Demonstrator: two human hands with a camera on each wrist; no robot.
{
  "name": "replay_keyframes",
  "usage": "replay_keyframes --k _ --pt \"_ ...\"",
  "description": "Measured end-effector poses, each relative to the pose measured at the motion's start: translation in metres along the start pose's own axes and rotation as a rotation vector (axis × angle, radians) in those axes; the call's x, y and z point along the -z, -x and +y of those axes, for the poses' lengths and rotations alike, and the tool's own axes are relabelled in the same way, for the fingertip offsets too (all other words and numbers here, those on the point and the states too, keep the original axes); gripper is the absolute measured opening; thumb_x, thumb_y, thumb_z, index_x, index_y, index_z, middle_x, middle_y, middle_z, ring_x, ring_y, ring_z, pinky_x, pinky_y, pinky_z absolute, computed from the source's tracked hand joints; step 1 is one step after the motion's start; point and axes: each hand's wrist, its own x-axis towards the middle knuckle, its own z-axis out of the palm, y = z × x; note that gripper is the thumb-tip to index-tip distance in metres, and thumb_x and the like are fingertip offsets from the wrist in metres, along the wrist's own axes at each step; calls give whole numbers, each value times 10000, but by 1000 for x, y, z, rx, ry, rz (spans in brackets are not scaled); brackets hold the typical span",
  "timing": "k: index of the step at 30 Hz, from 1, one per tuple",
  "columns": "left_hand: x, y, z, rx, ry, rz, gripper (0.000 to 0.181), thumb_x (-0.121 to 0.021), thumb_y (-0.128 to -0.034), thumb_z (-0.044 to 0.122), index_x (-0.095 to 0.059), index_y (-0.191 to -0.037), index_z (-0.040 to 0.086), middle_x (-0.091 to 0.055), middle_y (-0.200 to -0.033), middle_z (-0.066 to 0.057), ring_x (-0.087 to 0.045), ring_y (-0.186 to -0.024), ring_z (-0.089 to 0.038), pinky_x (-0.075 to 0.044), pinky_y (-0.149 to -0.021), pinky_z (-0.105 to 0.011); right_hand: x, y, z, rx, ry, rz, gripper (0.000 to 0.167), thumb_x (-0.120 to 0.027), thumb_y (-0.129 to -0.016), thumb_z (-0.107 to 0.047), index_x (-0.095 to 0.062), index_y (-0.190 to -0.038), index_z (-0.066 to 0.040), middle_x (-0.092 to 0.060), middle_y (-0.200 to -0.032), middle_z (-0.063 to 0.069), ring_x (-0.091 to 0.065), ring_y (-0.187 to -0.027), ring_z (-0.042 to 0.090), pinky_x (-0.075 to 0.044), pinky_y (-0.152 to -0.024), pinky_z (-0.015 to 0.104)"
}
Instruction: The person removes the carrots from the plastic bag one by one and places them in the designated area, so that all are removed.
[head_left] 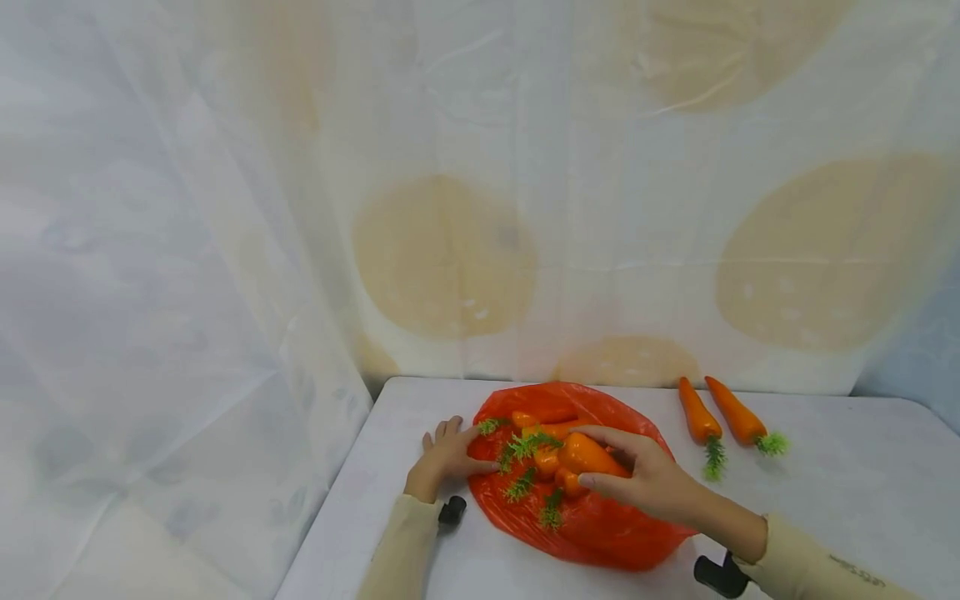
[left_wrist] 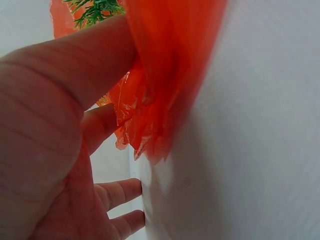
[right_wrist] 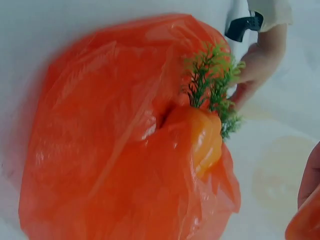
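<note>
From my station I have the red plastic bag [head_left: 615, 533] spread on the white table [head_left: 840, 492], its mouth turned toward the left hand [head_left: 450, 458]. That hand pinches the bag's rim between thumb and index finger; in its wrist view two other fingers [left_wrist: 122, 192] reach out straight to the tabletop. I read this as a way of steadying the rim, since thin film like this would otherwise fold over what lies in it.

The right hand [head_left: 652, 479] reaches over the bag and grips an orange bell pepper [head_left: 588, 454], thumb on the near side, fingers across the far side. My right wrist view catches only a corner of it, so "bell pepper" rests on its rounded shape. Such a smooth, bulky body probably needs that wide span.

Beside the pepper, in the bag's mouth, I see orange carrots [head_left: 555, 429] and feathery green tops [head_left: 551, 508], several pointing toward the left hand. Two more carrots [head_left: 699, 412] lie side by side on the table beyond the bag to the right, well apart from both hands.
</note>
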Motion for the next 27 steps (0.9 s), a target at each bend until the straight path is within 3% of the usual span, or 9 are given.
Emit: replay_keyframes --k 4,11,23,27 --pt "1 0 1 -4 -6 2 809 -776 -756 557 -509 -1447 231 -302 -1563 -172 -223 -1431 -406 -90 -1162 -698 9 0 4 20 2 17 551 -702 -926 -252 -498 -1420 -116 -621 -1206 157 -653 -914 166 -600 -755 278" --pt "1 2 2 -3 12 -1 809 -785 -755 538 -514 -1443 210 -308 -1554 -187 -235 -1417 -415 -88 -1153 -710 25 6 12 25 143 141 600 -732 -900 -289 -507 -1420 -94 -670 -1162 113 -641 -866 100 -586 -729 230" --pt "3 5 -1 5 1 17 805 -782 -756 540 -519 -1440 206 -308 -1551 -183 -233 -1416 -414 -86 -1155 -709 66 10 33 136 316 319 557 -764 -871 -178 -544 -1373 -75 -651 -1024 107 -602 -688 80 -562 -558 248" --pt "1 5 -2 0 -7 15 794 -780 -763 531 -521 -1438 202 -314 -1546 -182 -237 -1412 -417 -92 -1154 -707 78 13 36 136 354 360 538 -765 -869 -163 -560 -1360 -80 -622 -1009 105 -566 -626 89 -528 -502 255"
